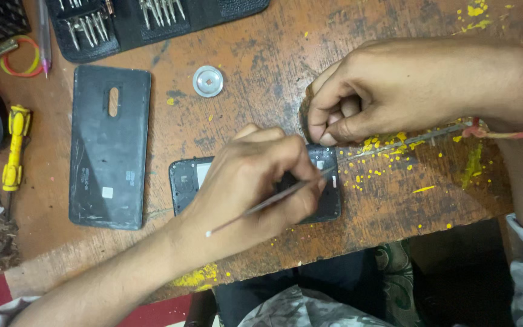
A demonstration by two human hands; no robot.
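Observation:
An opened black phone body (190, 181) lies near the table's front edge, mostly covered by my left hand (255, 184). That hand grips a thin metal tool (267, 203) like a pen, its tip pointing at the phone's right end. My right hand (394, 91) rests just above the phone's top right corner, fingers curled, thumb and forefinger pinched together; whether it holds something small is hidden. A red thread circles my right wrist.
The phone's black back cover (109, 148) lies to the left. A round metal disc (207, 81) sits above it. A black screwdriver-bit case (146, 21) lies at the top, a yellow screwdriver (14, 151) at far left. The worn wooden table (394, 194) carries yellow paint specks.

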